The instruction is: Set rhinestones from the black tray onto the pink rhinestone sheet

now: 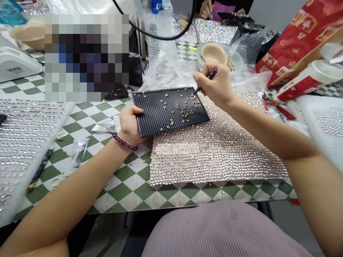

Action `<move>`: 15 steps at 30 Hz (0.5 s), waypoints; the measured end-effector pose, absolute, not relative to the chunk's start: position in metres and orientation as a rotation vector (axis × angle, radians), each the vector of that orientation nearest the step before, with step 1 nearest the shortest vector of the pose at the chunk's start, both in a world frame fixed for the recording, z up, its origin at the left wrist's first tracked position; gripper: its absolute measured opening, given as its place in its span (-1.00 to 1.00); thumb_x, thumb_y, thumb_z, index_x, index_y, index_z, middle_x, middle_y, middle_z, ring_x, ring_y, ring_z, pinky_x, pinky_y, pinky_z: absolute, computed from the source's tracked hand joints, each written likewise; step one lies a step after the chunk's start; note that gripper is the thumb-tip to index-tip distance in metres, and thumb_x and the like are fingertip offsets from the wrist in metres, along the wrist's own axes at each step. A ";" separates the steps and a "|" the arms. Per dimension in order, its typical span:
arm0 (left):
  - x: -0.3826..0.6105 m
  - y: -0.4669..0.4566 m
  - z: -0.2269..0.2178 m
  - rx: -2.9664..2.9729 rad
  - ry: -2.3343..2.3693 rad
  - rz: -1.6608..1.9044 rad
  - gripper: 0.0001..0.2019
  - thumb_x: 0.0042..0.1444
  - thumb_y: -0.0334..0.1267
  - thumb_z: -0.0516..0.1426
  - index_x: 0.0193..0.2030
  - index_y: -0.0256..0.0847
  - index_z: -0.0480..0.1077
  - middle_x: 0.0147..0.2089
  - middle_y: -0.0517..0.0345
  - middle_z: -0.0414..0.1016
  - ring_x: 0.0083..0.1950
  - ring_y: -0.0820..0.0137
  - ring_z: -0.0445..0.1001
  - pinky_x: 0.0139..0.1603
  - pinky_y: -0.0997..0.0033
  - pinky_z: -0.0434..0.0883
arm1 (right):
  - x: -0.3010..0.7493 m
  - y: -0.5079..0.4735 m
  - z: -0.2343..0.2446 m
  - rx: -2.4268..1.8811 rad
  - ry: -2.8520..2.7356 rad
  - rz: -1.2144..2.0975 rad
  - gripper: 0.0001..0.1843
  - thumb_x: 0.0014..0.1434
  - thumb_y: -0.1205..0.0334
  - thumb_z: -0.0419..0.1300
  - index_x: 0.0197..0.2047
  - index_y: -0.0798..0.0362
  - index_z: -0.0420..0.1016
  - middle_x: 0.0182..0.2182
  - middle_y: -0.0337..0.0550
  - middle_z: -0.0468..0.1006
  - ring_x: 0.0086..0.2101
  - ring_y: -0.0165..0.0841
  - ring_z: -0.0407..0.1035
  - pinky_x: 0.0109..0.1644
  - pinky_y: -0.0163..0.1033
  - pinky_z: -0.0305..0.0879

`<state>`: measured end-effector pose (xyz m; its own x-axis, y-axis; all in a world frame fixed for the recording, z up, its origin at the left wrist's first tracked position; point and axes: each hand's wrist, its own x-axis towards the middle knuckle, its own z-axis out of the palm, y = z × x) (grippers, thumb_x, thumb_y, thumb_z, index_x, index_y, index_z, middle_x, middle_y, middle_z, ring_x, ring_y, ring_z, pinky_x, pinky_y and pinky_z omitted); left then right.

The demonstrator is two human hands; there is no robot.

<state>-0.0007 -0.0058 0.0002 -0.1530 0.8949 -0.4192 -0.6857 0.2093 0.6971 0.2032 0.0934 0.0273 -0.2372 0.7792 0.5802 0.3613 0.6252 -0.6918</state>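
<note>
My left hand (130, 123) grips the left end of a black ridged tray (152, 117), its thumb over the rim and the other fingers hidden beneath. Small yellowish rhinestones (184, 107) lie scattered over the ridges, mostly towards the right side. In my right hand (218, 84) is a dark pen-like stick (212, 74) with a pink end, pinched between closed fingers. Its tip meets the tray near the upper right corner, beside a few stones. Below and behind the tray spreads a sheet covered in pale pink rhinestones (214, 157).
Behind the tray, a beige bowl (214, 53) sits in a clear dish with more stones. Red-handled pliers (278, 107), a cup (302, 80) and a red paper bag (294, 39) stand right. A rhinestone sheet (29, 142) lies left. A black cable (163, 36) hangs overhead; another person's hand (207, 9) shows beyond.
</note>
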 end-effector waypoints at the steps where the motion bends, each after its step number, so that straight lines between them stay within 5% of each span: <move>1: -0.001 -0.006 0.000 0.276 1.001 1.412 -0.70 -0.30 -0.39 0.03 -0.34 -0.30 0.41 -0.42 -0.02 0.48 -0.05 0.06 0.51 0.04 0.03 0.48 | 0.208 0.079 0.029 -0.879 -1.880 0.547 -0.55 0.07 0.42 0.22 -0.64 -0.01 0.03 -0.67 -0.32 0.18 -0.61 -0.49 0.09 -0.57 -0.29 0.01; 15: 0.002 -0.005 0.001 0.309 0.925 1.438 -0.76 -0.31 -0.41 0.04 -0.39 -0.18 0.34 -0.42 0.02 0.50 0.06 0.06 0.45 0.15 -0.01 0.40 | 0.245 -0.010 0.008 -0.598 -2.353 0.430 -0.58 0.09 0.44 0.15 -0.63 0.00 0.00 -0.72 -0.40 0.14 -0.67 -0.55 0.04 -0.63 -0.33 -0.04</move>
